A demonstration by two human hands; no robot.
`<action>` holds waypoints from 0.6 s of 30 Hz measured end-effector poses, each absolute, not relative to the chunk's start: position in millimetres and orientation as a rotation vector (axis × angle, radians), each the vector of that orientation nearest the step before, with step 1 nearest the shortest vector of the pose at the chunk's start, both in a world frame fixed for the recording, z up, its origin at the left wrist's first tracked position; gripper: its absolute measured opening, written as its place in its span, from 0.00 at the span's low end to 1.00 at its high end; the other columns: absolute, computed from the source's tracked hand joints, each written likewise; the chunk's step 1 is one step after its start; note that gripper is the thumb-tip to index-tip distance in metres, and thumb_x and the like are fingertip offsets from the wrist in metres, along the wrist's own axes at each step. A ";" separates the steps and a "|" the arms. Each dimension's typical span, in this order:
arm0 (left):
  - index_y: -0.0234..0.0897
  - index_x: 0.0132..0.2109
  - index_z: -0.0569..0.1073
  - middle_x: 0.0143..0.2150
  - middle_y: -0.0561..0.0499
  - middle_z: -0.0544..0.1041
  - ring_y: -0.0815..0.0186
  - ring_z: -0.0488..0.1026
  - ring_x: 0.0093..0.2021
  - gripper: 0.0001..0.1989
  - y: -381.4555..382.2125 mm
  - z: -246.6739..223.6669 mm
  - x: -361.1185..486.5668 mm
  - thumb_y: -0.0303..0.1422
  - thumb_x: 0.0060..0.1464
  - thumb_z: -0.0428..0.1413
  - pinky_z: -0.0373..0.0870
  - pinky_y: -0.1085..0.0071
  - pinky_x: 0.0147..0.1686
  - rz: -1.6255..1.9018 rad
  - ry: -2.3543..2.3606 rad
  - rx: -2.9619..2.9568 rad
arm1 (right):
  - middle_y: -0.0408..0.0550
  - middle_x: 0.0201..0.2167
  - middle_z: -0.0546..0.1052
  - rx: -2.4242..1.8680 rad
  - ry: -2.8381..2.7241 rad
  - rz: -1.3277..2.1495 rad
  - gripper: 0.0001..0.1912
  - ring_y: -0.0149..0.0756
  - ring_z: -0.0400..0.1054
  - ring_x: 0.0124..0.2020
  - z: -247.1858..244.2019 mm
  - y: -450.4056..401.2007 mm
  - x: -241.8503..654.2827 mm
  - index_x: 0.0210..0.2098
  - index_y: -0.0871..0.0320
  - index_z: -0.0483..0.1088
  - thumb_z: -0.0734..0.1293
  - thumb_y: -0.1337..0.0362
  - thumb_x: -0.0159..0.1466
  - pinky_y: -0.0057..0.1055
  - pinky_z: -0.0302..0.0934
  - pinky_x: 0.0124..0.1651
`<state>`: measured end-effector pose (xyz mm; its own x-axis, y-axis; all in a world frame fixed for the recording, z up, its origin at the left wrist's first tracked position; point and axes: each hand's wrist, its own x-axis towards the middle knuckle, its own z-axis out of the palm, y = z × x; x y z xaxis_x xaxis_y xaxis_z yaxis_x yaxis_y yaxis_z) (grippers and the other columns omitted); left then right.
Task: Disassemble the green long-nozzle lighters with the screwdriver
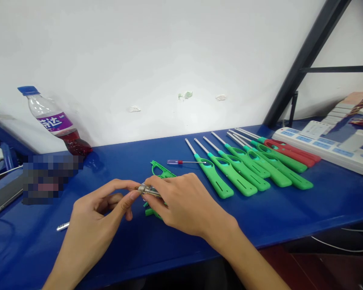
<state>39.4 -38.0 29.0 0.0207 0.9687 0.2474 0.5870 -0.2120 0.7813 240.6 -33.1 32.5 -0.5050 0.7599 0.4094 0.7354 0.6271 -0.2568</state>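
My right hand [187, 201] is closed round a small clear part with a metallic end [145, 189]. The thumb and forefinger of my left hand [99, 217] pinch the tip of that same part. Beneath and behind my right fingers lie green plastic shell pieces [165, 173], partly hidden. A metal tube [62, 226] pokes out beside my left wrist. Just beyond the hands rests a small screwdriver [174, 162] with a purple handle, its shaft reaching to the nearest green lighter [214, 177].
Several green lighters and red ones [290, 151] lie in a row at the right, near a white power strip [326, 149]. A bottle of red drink [56, 121] leans on the wall at left, by a dark phone [6, 195]. The blue table [169, 249] has a front edge.
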 end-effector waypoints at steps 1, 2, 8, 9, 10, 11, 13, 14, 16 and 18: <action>0.42 0.43 0.80 0.19 0.56 0.72 0.70 0.66 0.18 0.19 -37.8 29.3 39.5 0.51 0.54 0.62 0.55 0.76 0.17 1.072 1.587 1.838 | 0.45 0.33 0.82 -1.175 -2.363 0.068 0.14 0.37 0.78 0.33 32.6 -33.4 240.6 0.46 0.56 0.71 0.57 0.57 0.77 0.34 0.46 0.29; 0.42 0.43 0.80 0.19 0.56 0.73 0.69 0.67 0.19 0.19 -37.5 29.6 39.7 0.51 0.54 0.62 0.56 0.76 0.17 1.068 1.592 1.838 | 0.45 0.33 0.83 -1.176 -2.363 0.069 0.14 0.38 0.78 0.33 32.8 -33.6 240.6 0.46 0.56 0.71 0.57 0.57 0.76 0.34 0.46 0.28; 0.42 0.43 0.79 0.19 0.56 0.73 0.70 0.66 0.18 0.19 -36.9 30.1 39.6 0.51 0.55 0.62 0.57 0.77 0.18 1.066 1.579 1.866 | 0.45 0.32 0.83 -1.183 -2.361 0.070 0.15 0.38 0.78 0.33 32.8 -33.4 240.9 0.46 0.57 0.72 0.57 0.56 0.76 0.34 0.45 0.28; 0.42 0.44 0.79 0.19 0.56 0.73 0.70 0.66 0.18 0.19 -36.9 29.8 39.4 0.51 0.55 0.62 0.57 0.77 0.18 1.066 1.576 1.868 | 0.45 0.32 0.83 -1.183 -2.360 0.068 0.15 0.38 0.78 0.33 32.6 -33.2 240.9 0.46 0.57 0.72 0.57 0.56 0.76 0.34 0.45 0.28; 0.42 0.43 0.79 0.19 0.56 0.73 0.70 0.66 0.18 0.19 -37.0 29.4 39.2 0.51 0.55 0.62 0.58 0.77 0.18 1.066 1.575 1.867 | 0.45 0.32 0.83 -1.182 -2.361 0.065 0.15 0.38 0.78 0.33 32.5 -32.9 240.9 0.46 0.57 0.72 0.57 0.56 0.76 0.34 0.45 0.28; 0.42 0.43 0.79 0.19 0.56 0.73 0.70 0.66 0.18 0.19 -37.0 28.9 39.1 0.51 0.55 0.62 0.58 0.77 0.18 1.066 1.573 1.865 | 0.45 0.32 0.83 -1.180 -2.362 0.060 0.15 0.38 0.78 0.32 32.4 -32.8 240.9 0.46 0.57 0.72 0.57 0.56 0.76 0.34 0.45 0.28; 0.42 0.43 0.79 0.19 0.56 0.73 0.69 0.67 0.19 0.19 -36.9 27.9 38.7 0.51 0.55 0.62 0.58 0.77 0.18 1.070 1.570 1.862 | 0.46 0.32 0.83 -1.174 -2.368 0.053 0.15 0.38 0.78 0.32 32.5 -32.7 240.9 0.46 0.57 0.72 0.57 0.56 0.76 0.34 0.45 0.28; 0.42 0.44 0.79 0.19 0.56 0.73 0.70 0.67 0.19 0.18 -36.9 27.5 38.5 0.51 0.55 0.62 0.58 0.77 0.18 1.074 1.566 1.864 | 0.46 0.32 0.83 -1.174 -2.371 0.052 0.15 0.38 0.78 0.33 32.7 -32.8 240.8 0.46 0.57 0.71 0.57 0.56 0.77 0.34 0.45 0.28; 0.43 0.44 0.79 0.19 0.57 0.73 0.70 0.66 0.19 0.18 -37.0 26.7 37.8 0.50 0.55 0.62 0.57 0.77 0.18 1.083 1.552 1.877 | 0.46 0.32 0.83 -1.178 -2.375 0.058 0.15 0.38 0.78 0.33 33.2 -33.2 240.7 0.46 0.57 0.71 0.57 0.56 0.77 0.33 0.46 0.29; 0.43 0.43 0.79 0.19 0.57 0.73 0.71 0.66 0.18 0.17 -37.3 26.5 37.2 0.50 0.56 0.62 0.57 0.77 0.17 1.086 1.547 1.888 | 0.46 0.32 0.83 -1.185 -2.375 0.063 0.15 0.37 0.78 0.33 33.6 -33.7 240.6 0.46 0.57 0.71 0.57 0.56 0.77 0.33 0.46 0.29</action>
<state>37.2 -37.3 26.5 0.0532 0.9583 0.2809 0.5899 -0.2572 0.7654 240.6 -33.7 33.6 -0.5085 0.7632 0.3987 0.7410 0.6237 -0.2487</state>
